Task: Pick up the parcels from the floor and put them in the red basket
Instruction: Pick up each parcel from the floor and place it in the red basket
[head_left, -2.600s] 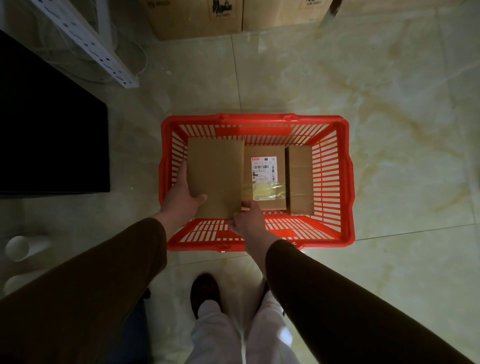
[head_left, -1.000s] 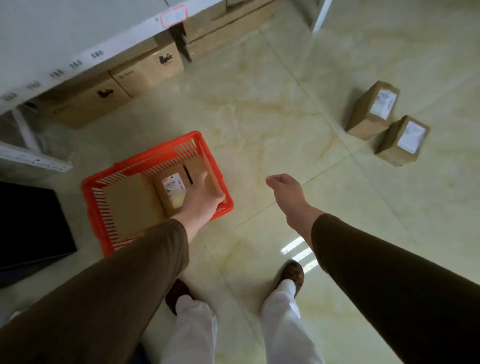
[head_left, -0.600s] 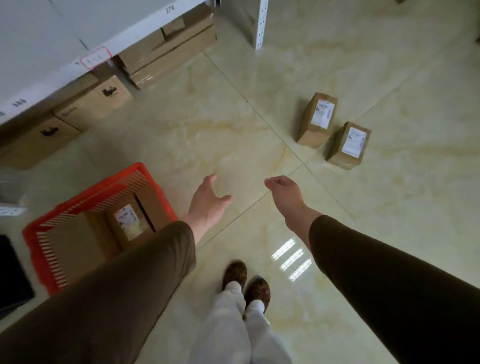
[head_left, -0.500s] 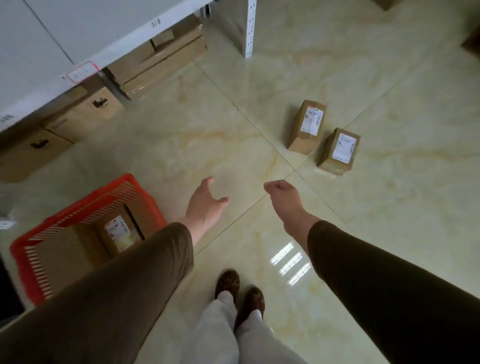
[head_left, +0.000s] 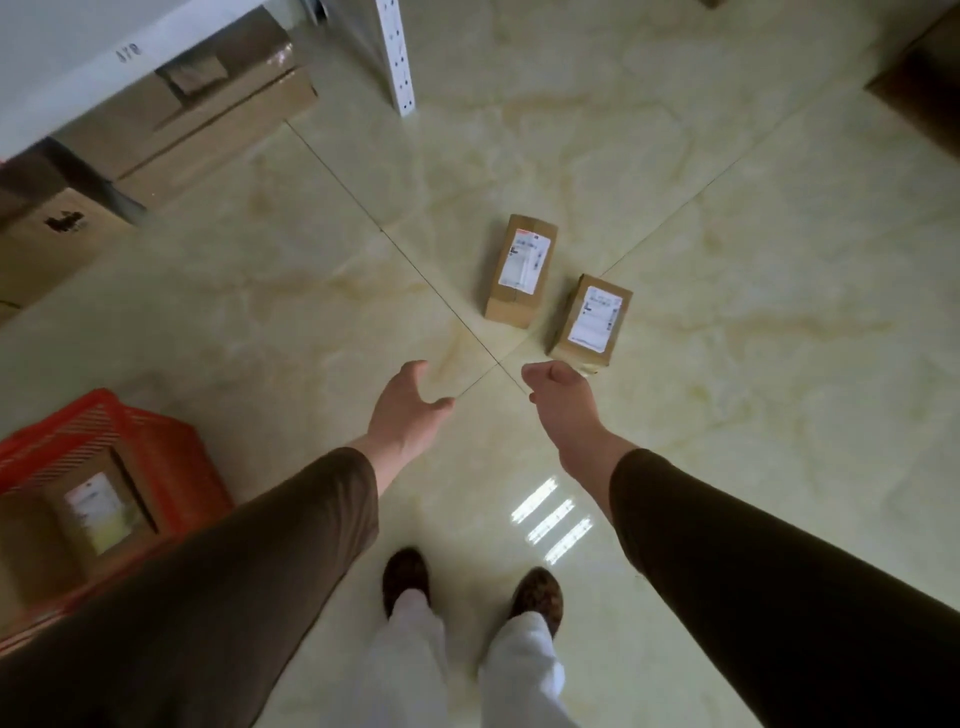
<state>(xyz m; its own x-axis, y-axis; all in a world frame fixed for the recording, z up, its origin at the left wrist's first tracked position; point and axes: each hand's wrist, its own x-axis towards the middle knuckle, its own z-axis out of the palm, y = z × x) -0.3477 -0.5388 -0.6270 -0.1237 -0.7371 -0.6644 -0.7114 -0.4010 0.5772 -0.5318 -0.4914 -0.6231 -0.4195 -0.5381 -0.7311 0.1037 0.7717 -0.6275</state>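
Observation:
Two small brown parcels with white labels lie on the tiled floor ahead: one (head_left: 521, 270) farther off, the other (head_left: 592, 321) just beyond my right hand. My right hand (head_left: 558, 402) hangs over the floor with fingers curled in, holding nothing. My left hand (head_left: 408, 410) is stretched forward, fingers apart, empty, left of the parcels. The red basket (head_left: 171, 441) stands at the lower left, partly behind my left sleeve, with labelled parcels (head_left: 98, 509) inside.
A white shelf rack (head_left: 397, 62) with large cardboard boxes (head_left: 208, 119) under it runs along the upper left. Another box (head_left: 924, 83) sits at the upper right edge. My two feet (head_left: 467, 592) stand on the glossy floor below my hands.
My hands left the basket and my view swung right. The two floor parcels have come closer, now just ahead of my hands; the basket slid to the lower left.

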